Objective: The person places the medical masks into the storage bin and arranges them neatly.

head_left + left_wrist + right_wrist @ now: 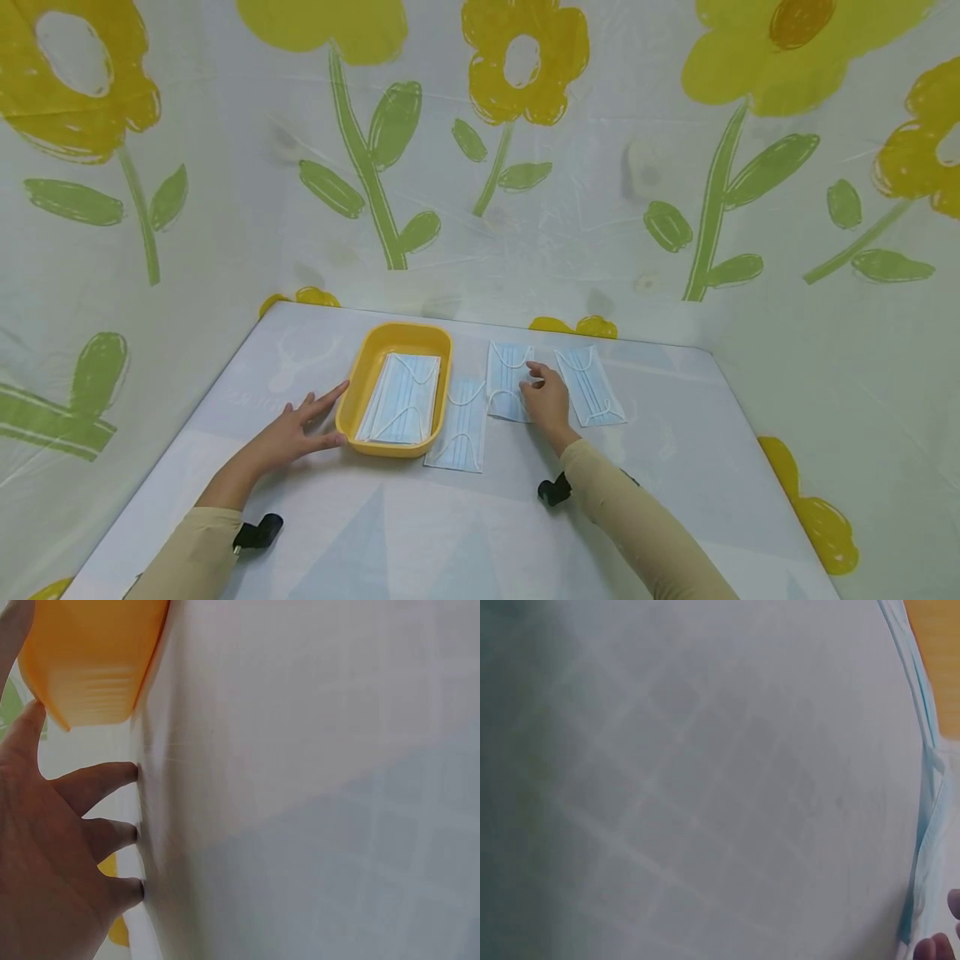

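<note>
A yellow rectangular tray [405,333] holds a stack of pale blue face masks [408,396] with white ear loops. My left hand [288,437] has its fingers spread, with index finger and thumb at the tray's left side. In the left wrist view its other fingertips reach the tabletop beside the tray [94,660]. One mask [463,425] lies against the tray's right side. A second mask [507,375] lies right of it, with my right hand [551,402] over its right edge, thumb and index finger apart. A third mask [592,387] lies beyond that hand.
The white table [420,533] has a pale blue triangle pattern. A white curtain [570,192] with yellow flowers rises behind it and at both sides. Black wrist-camera mounts [258,531] stick out from under both forearms, close over the tabletop.
</note>
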The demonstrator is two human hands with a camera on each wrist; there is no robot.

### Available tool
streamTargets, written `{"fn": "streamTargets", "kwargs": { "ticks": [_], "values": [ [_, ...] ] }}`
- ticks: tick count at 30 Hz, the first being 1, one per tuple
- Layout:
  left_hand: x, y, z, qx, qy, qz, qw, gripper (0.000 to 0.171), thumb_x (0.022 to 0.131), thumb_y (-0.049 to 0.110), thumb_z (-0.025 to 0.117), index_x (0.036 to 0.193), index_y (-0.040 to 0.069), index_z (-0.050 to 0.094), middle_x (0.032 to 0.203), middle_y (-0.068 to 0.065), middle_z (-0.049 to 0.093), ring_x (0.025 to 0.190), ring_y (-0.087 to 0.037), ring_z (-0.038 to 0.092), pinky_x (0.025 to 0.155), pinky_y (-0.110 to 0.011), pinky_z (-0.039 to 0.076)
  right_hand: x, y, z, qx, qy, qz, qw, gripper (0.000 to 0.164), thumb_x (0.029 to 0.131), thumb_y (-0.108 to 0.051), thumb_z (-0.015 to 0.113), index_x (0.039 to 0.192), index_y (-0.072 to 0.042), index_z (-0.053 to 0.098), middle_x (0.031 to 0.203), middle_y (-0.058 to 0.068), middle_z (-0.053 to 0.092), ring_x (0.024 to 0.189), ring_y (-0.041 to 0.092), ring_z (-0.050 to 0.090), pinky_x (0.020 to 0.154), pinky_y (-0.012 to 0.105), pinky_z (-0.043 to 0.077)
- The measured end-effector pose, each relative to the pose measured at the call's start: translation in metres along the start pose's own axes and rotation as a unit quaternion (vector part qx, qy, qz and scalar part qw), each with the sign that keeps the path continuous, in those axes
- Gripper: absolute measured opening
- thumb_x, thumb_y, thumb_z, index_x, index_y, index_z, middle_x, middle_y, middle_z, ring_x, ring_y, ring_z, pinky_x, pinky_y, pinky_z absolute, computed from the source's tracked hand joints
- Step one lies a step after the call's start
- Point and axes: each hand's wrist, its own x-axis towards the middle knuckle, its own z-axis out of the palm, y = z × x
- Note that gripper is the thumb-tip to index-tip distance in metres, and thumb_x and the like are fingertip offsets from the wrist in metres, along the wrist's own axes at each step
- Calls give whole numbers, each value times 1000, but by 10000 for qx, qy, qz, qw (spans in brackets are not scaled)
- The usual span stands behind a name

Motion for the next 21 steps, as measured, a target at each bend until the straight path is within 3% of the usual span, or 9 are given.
{"fn": "streamTargets", "kwargs": {
  "ticks": [21],
  "values": [
    [-2,5,-1,41,1,19,10000,97,83,56,77,162,32,26,167,-15,23,150,-55,4,115,-76,-3,15,1,-1,-405,-294,92,9987,60,94,-9,70,150,-7,49,140,16,58,105,29,55,93,42,51]
  ]
}}
